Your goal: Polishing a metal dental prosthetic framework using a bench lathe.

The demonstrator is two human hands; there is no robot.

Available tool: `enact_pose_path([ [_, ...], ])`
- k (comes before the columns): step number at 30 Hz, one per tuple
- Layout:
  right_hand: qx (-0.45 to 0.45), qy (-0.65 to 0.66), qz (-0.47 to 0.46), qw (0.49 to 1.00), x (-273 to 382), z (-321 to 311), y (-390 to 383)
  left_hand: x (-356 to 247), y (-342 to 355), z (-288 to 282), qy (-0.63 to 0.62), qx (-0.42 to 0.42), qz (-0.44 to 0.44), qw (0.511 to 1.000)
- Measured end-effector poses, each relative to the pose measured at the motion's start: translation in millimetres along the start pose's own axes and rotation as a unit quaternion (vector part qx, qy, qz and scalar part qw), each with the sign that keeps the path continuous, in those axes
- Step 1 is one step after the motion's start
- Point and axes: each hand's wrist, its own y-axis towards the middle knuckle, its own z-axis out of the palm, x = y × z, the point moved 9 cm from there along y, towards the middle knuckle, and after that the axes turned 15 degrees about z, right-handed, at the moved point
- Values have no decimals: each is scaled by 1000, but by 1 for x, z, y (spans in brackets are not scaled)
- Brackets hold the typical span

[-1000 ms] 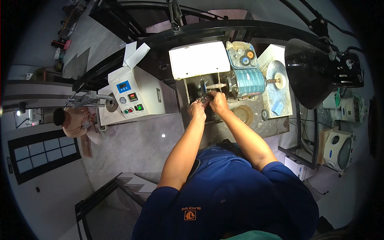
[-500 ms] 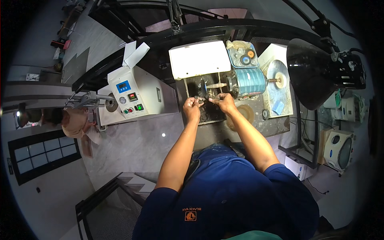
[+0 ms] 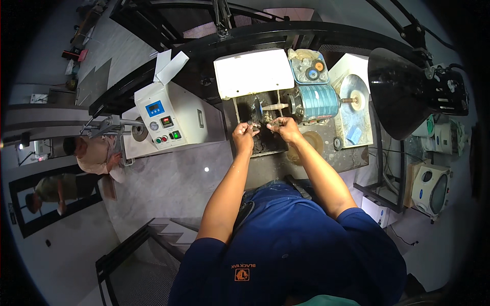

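I have a small dark piece pinched between both hands, low over the dark tray in front of the motor. My left hand has its grip closed on the piece's left end; my right hand clamps the other end, fingers curled tight. The piece is too small and dark to make out its shape. It sits just at 6 o'clock of the pale spindle tip, near it but apart as far as I can tell.

I judge the work mid-way: the piece is up at the spindle, not laid down, and I see no finished pieces set aside, so how much is left I cannot tell.

Room is tight. The white hood closes off 12 o'clock, the motor blocks 2 o'clock, and the tray walls hem in both sides. Open space lies only toward 6 o'clock, back along my forearms. On the bench, a disc turns out at 3 o'clock, and a black lamp hangs beyond it. At 9 o'clock stands a white control box, well apart; another person sits farther out that way.
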Motion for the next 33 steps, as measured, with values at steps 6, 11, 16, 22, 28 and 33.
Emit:
enact_pose_path([
  [6,-47,-25,-4,999,0,-7,5,1,-2,1,-12,1,-36,999],
  [11,-40,-44,-2,998,-4,-7,9,-5,-1,4,11,27,-11,1000],
  [16,-32,-39,-17,999,-8,-5,8,-1,-8,0,39,32,-30,998],
  [22,-22,-64,-12,998,-22,-8,23,6,-8,-1,33,39,-32,998],
  [28,-37,-121,-25,992,-14,-5,23,7,-9,-3,44,39,-43,997],
  [33,-28,-152,-19,988,-1,-2,14,8,-10,-2,45,42,-53,997],
])
